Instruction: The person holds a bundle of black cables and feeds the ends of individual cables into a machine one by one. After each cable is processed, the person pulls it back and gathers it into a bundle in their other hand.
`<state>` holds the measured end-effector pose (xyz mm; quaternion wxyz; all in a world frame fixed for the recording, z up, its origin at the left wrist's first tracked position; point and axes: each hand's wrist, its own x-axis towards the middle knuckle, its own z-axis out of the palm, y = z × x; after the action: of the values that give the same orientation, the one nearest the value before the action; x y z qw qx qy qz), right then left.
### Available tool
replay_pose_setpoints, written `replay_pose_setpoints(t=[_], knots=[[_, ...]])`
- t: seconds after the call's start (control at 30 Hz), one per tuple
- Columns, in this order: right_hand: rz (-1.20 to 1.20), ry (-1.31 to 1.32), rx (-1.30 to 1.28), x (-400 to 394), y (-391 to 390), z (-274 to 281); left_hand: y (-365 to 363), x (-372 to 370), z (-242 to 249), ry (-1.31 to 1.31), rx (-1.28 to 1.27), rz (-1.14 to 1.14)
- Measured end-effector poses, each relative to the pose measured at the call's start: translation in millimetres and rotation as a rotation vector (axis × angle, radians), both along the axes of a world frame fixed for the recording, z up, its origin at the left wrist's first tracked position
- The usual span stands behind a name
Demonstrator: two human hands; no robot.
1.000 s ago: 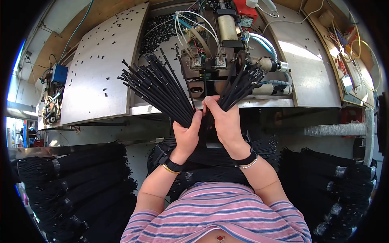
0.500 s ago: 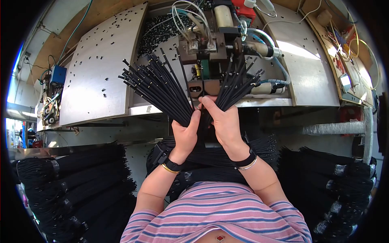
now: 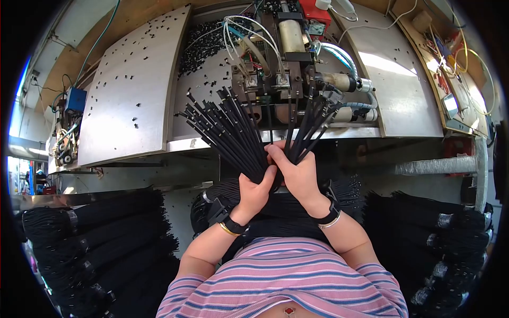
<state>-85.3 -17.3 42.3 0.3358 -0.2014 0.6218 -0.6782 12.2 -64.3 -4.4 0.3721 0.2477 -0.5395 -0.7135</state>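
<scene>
My left hand [image 3: 255,192] is closed around a thick bundle of thin black cables [image 3: 222,130], fanned out up and to the left, with small light fittings near their tips. My right hand [image 3: 298,177] grips a smaller bunch of similar black cables [image 3: 309,124] that splays up and to the right. Its thumb and forefinger pinch at a single upright black cable [image 3: 271,124] between the two bunches. Both hands nearly touch, in front of the bench edge. Straight ahead stands a machine [image 3: 268,79] with clear hoses; the cable tips reach its front.
Small black pieces [image 3: 204,55] litter the bench, and some lie on the left metal panel [image 3: 130,90]. Large black cable bundles hang at the left [image 3: 101,249] and right [image 3: 429,249]. A red box [image 3: 316,21] stands behind the machine, a blue box [image 3: 76,99] at far left.
Both hands have drawn back toward my body and slightly right, with the cables pulled away from the machine. The machine's front blocks now show more plainly. Both bundles are still held.
</scene>
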Motion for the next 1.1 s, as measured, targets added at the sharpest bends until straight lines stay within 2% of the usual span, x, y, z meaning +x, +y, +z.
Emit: replay_pose_setpoints(t=[0.13,0.23,0.4,0.63,0.77,0.83,1.1], knots=[[0.035,-0.09,-0.007,-5,-8,1,-10,-1,11,0.052,0.035,-0.076],[0.029,-0.087,-0.005,-5,-12,4,-14,-2,3,-0.005,-0.073,0.007],[0.024,-0.084,-0.024,-5,-14,5,-14,-3,1,0.0,-0.076,0.016],[0.064,-0.042,-0.023,-9,-12,1,-9,-7,14,0.054,0.05,-0.01],[0.079,-0.002,-0.014,-8,-7,0,-10,-1,11,0.051,0.077,-0.105],[0.089,0.018,-0.009,-6,-1,-3,-4,1,2,0.026,0.045,-0.078],[-0.064,0.08,-0.148,4,5,-16,5,4,-11,-0.038,-0.044,0.005]])
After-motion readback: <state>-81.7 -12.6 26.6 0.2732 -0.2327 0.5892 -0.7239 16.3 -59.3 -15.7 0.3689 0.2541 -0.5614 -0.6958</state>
